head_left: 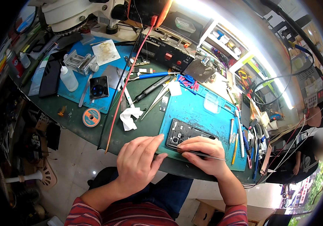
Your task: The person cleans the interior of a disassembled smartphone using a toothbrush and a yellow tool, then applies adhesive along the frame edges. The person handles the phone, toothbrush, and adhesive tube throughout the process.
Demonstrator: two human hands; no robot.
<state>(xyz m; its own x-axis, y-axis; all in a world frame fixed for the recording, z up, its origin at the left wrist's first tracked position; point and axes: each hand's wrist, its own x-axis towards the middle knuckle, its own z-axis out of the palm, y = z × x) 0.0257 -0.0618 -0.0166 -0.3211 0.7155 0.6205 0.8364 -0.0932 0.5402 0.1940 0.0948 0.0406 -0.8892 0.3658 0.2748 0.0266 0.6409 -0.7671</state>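
Note:
An opened smartphone [188,129], its dark inside and camera module showing, lies on the blue work mat [191,104] in front of me. My right hand [203,153] pinches slim metal tweezers [218,158] at the phone's near edge, their tips close to the camera module. Just left of the phone, at the mat's near left corner, hovers my left hand [139,159]. Its fingers are stretched out with the thumb apart, and nothing shows in them. Whether the tweezer tips touch the phone, I cannot tell.
Screwdrivers and pens [242,139] line the mat's right side. A clear plastic box [212,103] sits on the mat. Leftward lie crumpled tissue [130,118], a solder spool [91,117], a dropper bottle [69,79] and another phone [99,87]. A red cable [125,83] hangs across the bench.

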